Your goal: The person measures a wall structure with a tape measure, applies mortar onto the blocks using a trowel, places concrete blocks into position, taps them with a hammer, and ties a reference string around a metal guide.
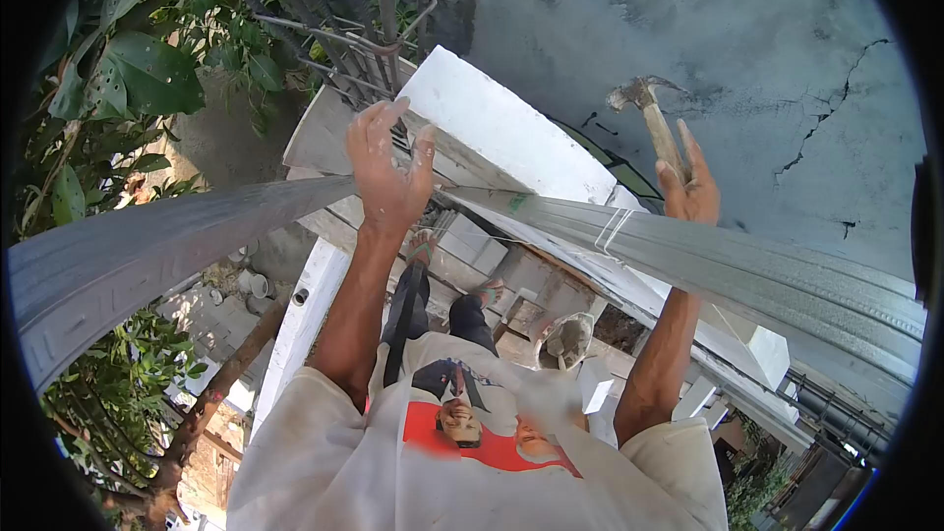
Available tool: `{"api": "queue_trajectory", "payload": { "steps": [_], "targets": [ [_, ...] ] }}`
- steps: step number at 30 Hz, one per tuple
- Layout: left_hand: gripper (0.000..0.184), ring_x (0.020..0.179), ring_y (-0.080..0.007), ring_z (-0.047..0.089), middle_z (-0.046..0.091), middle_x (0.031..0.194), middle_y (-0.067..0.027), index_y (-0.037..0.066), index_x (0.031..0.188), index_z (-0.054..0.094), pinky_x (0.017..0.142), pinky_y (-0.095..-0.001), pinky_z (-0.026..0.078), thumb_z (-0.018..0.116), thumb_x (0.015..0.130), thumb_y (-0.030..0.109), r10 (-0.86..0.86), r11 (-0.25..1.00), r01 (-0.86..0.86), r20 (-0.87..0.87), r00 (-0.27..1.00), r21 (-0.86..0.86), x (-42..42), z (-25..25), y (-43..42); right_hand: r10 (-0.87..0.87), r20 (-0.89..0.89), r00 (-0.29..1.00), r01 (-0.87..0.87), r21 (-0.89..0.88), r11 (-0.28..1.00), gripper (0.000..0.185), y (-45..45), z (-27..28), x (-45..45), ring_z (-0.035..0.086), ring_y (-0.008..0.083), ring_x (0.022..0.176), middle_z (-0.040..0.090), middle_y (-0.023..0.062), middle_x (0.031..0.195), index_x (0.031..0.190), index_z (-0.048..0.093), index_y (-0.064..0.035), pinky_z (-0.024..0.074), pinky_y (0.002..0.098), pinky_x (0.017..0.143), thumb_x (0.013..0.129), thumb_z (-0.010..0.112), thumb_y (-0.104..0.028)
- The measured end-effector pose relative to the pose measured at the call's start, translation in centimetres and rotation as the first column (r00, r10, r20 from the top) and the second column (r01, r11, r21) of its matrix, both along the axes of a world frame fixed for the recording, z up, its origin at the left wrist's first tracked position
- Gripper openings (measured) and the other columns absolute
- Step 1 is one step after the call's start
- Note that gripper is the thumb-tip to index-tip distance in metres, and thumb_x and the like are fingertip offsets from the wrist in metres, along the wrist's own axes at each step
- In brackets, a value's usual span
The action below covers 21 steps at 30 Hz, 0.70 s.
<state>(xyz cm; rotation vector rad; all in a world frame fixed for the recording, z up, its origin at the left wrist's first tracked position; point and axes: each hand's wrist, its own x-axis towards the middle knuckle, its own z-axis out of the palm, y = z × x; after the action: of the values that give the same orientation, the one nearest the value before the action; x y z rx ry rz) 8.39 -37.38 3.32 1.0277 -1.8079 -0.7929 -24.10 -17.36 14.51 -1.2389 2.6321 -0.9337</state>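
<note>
Right hand [695, 199] apparently holds a hammer [659, 126]

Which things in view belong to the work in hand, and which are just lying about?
In use, or likely so:
- hammer, held in the right hand
- white block, left hand at its near end
- perhaps the bucket; neither hand is on it

Apparently just around:
- leafy plants
- upright steel bars

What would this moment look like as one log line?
right hand: holds hammer | left hand: open, beside white block, contact unclear | rebar: beyond left hand
</note>
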Motion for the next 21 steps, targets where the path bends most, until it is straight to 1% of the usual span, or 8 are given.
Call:
{"api": "queue_trajectory", "payload": {
  "steps": [1,2,3,4,6,8,15,21],
  "targets": [
    [0.06,0.136,-0.0384,0.049,0.055,0.141,-0.0218,0.003,0.14,0.058,0.116,-0.0506,0.035,0.083,0.087,0.018,-0.147,0.979,0.154,0.059,0.987,-0.137,-0.1,1.0,-0.2,-0.01,0.005,1.0,0.01,0.021,1.0,0.061,-2.0,0.3,-0.2,0.071,0.0301,0.105,0.074,0.0173,0.116,0.155,0.055,-0.0133,0.0551,0.0399,0.094,0.097,0.071,-0.025],
    [0.06,0.136,-0.0384,0.049,0.055,0.141,-0.0218,0.003,0.14,0.058,0.116,-0.0506,0.035,0.083,0.087,0.018,-0.161,0.979,0.167,0.059,0.985,-0.116,-0.6,2.8,-0.8,-0.137,0.219,0.966,0.085,0.234,0.969,0.063,-4.5,1.0,0.0,0.068,0.0239,0.087,0.071,0.0129,0.101,0.155,0.055,-0.0144,0.0544,0.0367,0.079,0.095,0.073,-0.023],
    [0.067,0.14,-0.0362,0.048,0.052,0.147,-0.0176,0.009,0.144,0.056,0.116,-0.0515,0.037,0.085,0.085,0.015,-0.327,0.93,0.356,0.232,0.916,-0.097,-1.5,5.1,-1.7,-0.301,0.389,0.871,0.111,0.441,0.89,0.065,-6.3,1.0,0.0,0.064,0.0177,0.069,0.069,0.0085,0.086,0.156,0.056,-0.0156,0.0537,0.0334,0.064,0.093,0.075,-0.022],
    [0.074,0.143,-0.034,0.047,0.05,0.154,-0.0134,0.015,0.149,0.054,0.115,-0.0524,0.039,0.086,0.082,0.013,-0.473,0.845,0.533,0.39,0.79,-0.054,-2.3,6.5,-2.5,-0.322,0.384,0.865,0.128,0.452,0.883,0.065,-7.3,-0.5,-0.5,0.064,0.0177,0.069,0.069,0.0085,0.086,0.156,0.056,-0.0156,0.0537,0.0334,0.064,0.093,0.075,-0.022],
    [0.081,0.147,-0.0318,0.043,0.048,0.158,-0.0092,0.019,0.15,0.054,0.12,-0.0538,0.034,0.087,0.077,0.009,-0.457,0.818,0.572,0.533,0.712,-0.064,-3.7,7.4,-3.2,-0.148,0.512,0.846,-0.084,0.402,0.912,0.068,-8.1,-4.0,-1.9,0.046,0.0092,0.051,0.057,0.0004,0.07,0.154,0.058,-0.0173,0.0403,0.0306,0.047,0.089,0.079,-0.017],
    [0.1,0.156,-0.0279,0.032,0.042,0.166,-0.0032,0.027,0.154,0.052,0.131,-0.0572,0.019,0.09,0.066,-0.002,-0.34,0.793,0.599,0.734,0.588,-0.113,-5.2,6.1,-4.0,-0.123,0.521,0.845,-0.15,0.45,0.88,0.069,-9.5,-6.3,-2.7,0.047,0.0102,0.051,0.057,0.0012,0.07,0.154,0.058,-0.0174,0.0402,0.0309,0.047,0.088,0.079,-0.015],
    [0.105,0.152,-0.0302,0.038,0.049,0.16,-0.0041,0.025,0.153,0.054,0.131,-0.058,0.019,0.086,0.06,-0.011,-0.427,0.763,0.646,0.747,0.51,-0.005,-7.9,3.8,-5.2,-0.034,0.586,0.81,-0.354,0.534,0.768,0.067,-11.6,-10.2,-3.7,0.048,0.0112,0.051,0.066,0.0054,0.073,0.152,0.059,-0.0148,0.0416,0.0293,0.046,0.088,0.078,-0.015],
    [0.103,0.146,-0.034,0.047,0.059,0.149,-0.008,0.022,0.148,0.06,0.131,-0.0583,0.021,0.089,0.054,-0.01,-0.447,0.771,0.636,0.702,0.554,-0.011,-8.1,3.7,-5.0,-0.014,0.647,0.763,-0.445,0.54,0.714,0.064,-11.5,-11.1,-3.9,0.048,0.0104,0.05,0.06,0.0009,0.065,0.152,0.06,-0.0155,0.0397,0.0287,0.044,0.09,0.076,-0.015]
  ]
}}
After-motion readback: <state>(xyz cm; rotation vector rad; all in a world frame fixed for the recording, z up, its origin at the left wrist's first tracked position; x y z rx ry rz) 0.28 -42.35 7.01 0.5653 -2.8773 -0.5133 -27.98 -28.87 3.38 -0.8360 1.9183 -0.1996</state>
